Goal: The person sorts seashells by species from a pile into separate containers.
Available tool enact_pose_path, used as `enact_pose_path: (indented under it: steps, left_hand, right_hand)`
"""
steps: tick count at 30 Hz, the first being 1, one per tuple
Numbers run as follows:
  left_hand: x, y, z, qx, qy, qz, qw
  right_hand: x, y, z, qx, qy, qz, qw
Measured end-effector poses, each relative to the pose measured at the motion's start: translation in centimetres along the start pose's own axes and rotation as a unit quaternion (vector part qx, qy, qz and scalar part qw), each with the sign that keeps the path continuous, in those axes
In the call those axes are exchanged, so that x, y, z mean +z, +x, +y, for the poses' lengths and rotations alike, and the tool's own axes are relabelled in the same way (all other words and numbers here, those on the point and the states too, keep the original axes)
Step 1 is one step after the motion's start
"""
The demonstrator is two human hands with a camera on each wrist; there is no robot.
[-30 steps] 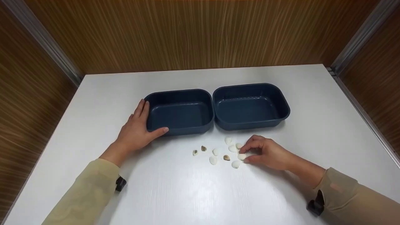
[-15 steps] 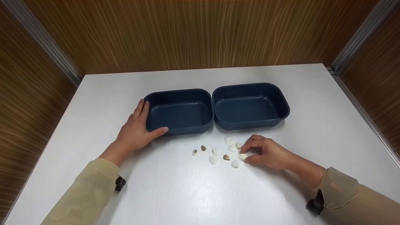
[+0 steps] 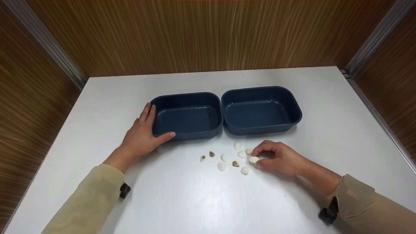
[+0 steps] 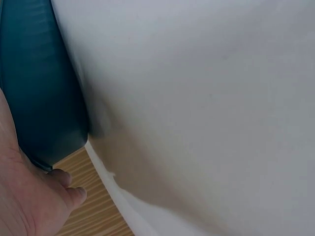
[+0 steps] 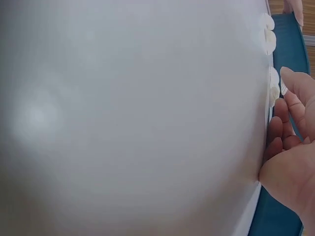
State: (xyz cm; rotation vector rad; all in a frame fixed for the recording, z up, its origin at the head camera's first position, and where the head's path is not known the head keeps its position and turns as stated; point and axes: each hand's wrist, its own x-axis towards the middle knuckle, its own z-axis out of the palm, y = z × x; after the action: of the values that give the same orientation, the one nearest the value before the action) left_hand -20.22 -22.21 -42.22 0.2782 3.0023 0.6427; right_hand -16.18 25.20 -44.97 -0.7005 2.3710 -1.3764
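Observation:
Between thumb and fingertips, my right hand [image 3: 281, 159] pinches a white seashell [image 3: 253, 160] just over the table. To its left lie several more small shells, mostly white, such as a white shell [image 3: 221, 166], along with brown ones like a brown shell [image 3: 235, 164]. My left hand [image 3: 139, 136] rests against the left end of a dark blue bin [image 3: 187, 135], its thumb on the front rim and its fingers straight along the side. In the left wrist view the bin's wall [image 4: 42, 83] shows beside that hand. The right wrist view has the right hand [image 5: 295, 115] near white shells.
A second dark blue bin [image 3: 261, 130] stands to the right, its end close against the first. Both bins have nothing inside. The white table [image 3: 195, 201] meets a wood-grain panel [image 3: 211, 35] at the back, with panels at both sides.
My right hand has taken the white shell from the tabletop and lifted it slightly, tilting it up. The left hand and both bins have stayed in place.

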Motion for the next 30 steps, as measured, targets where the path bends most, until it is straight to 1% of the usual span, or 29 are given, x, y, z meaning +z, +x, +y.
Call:
enact_pose_path:
  steps: [7,12,15,18,23,26,30]
  left_hand:
    - [0.0,-0.2,-0.1,0.001,0.002,0.003,1.0000]
    - [0.0,-0.3,-0.3,-0.002,0.004,0.005,1.0000]
    - [0.0,-0.4,-0.4,-0.003,0.007,0.004,1.0000]
    - [-0.1,-0.5,-0.4,-0.003,0.006,0.002,1.0000]
    - [-0.1,-0.4,-0.3,-0.002,0.004,0.002,1.0000]
    - [-0.1,-0.2,-0.1,0.000,0.007,0.002,1.0000]
    - [0.1,0.1,0.0,-0.002,0.009,-0.002,1.0000]
  right_hand:
    - [-0.2,0.2,-0.6,0.034,0.014,-0.004,0.9993]
    - [-0.5,0.4,-1.4,0.038,0.018,-0.006,0.9991]
    - [-0.5,0.6,-2.2,0.015,0.004,-0.006,0.9999]
    - [-0.6,1.0,-3.4,-0.025,-0.017,0.000,0.9995]
    - [-0.9,2.5,-6.1,-0.082,-0.019,0.011,0.9964]
    - [-1.0,3.9,-8.0,-0.096,-0.013,0.020,0.9951]
    - [-0.9,6.3,-10.0,-0.101,-0.020,0.036,0.9941]
